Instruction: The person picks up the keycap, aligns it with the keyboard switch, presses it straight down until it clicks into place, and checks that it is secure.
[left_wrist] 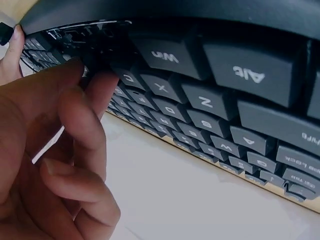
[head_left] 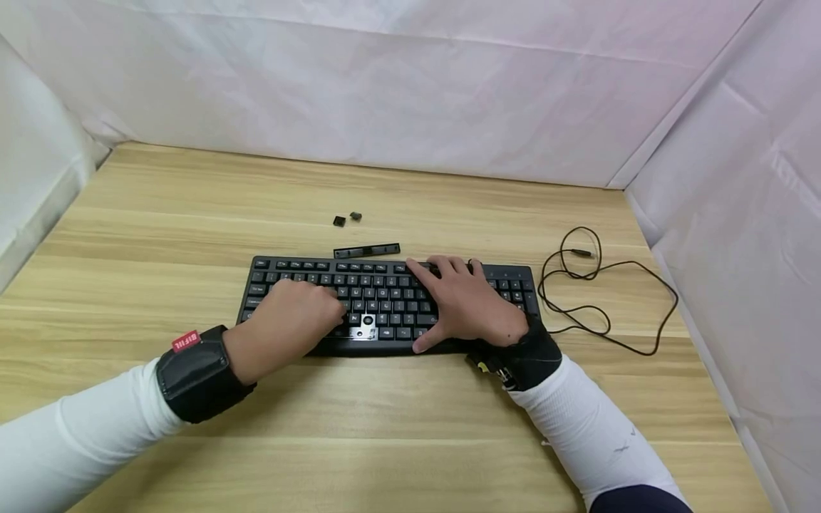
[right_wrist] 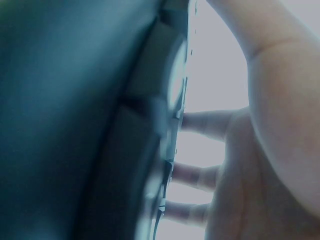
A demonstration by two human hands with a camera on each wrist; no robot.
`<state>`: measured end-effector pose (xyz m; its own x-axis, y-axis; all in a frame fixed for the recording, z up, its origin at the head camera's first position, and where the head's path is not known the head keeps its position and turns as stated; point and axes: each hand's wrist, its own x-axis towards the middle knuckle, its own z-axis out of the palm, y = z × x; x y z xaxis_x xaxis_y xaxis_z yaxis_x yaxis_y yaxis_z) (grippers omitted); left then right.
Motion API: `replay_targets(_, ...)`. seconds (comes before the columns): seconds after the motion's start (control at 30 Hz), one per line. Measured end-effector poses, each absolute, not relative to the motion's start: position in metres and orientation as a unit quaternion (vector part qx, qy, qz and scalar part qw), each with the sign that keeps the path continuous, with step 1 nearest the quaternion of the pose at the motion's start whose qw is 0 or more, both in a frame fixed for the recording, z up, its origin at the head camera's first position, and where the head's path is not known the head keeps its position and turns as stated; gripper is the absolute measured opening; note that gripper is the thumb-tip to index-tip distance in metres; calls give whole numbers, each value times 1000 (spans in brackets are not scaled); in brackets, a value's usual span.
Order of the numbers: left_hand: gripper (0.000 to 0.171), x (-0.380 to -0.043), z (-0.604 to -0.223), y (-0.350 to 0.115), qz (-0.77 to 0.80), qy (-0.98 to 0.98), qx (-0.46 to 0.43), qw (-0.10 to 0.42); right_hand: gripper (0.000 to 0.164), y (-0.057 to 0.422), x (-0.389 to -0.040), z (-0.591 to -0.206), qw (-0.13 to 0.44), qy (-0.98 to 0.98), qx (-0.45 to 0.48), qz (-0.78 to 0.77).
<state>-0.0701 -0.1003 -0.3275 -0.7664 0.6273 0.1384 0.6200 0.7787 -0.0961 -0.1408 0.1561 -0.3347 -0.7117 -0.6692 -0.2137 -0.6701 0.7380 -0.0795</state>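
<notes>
A black keyboard (head_left: 372, 348) lies on the wooden table, its letter rows facing up. My left hand (head_left: 291, 320) is over its lower left part; in the left wrist view the thumb and index finger pinch a dark keycap (left_wrist: 90, 65) beside the C key, mostly hidden by the fingertips. The bare space bar slot (head_left: 362, 333) and one bare key socket (head_left: 368, 320) show just right of this hand. My right hand (head_left: 468, 306) rests spread over the keyboard's right part, with its thumb near the front edge.
Behind the keyboard lies the detached space bar (head_left: 367, 251), underside up. Two loose keycaps (head_left: 339, 221) sit farther back. A black cable (head_left: 661, 320) with its plug (head_left: 582, 253) is looped on the right. White cloth walls (head_left: 410, 85) stand behind and beside the table.
</notes>
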Motion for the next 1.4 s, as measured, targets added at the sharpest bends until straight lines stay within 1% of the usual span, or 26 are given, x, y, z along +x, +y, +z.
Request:
replay_targets(0.17, 15, -74, -331, -101, -28, -944, -319, 80, 128, 156, -141, -337, 114, 925, -362, 2)
replay_targets(0.3, 13, -75, -331, -101, -46, -946, -313, 71, 128, 155, -142, -337, 111, 926, -361, 6)
replay_targets(0.47, 14, -75, -331, -100, -59, -944, -319, 67, 128, 156, -141, -336, 115, 925, -363, 5)
replay_targets(0.67, 18, -76, -331, -101, -78, -942, -318, 67, 128, 157, -142, -335, 103, 924, -368, -2)
replay_targets(0.83, 17, -76, -332, -101, -86, -942, -320, 59, 128, 158, -141, -336, 118, 925, -362, 1)
replay_targets(1.23, 21, -76, -336, -101, -93, -942, -319, 51, 128, 156, -141, -337, 122, 924, -362, -2)
replay_targets(1.4, 21, -73, -338, -101, -58, -943, -322, 59, 128, 155, -142, -336, 112, 924, -365, -1)
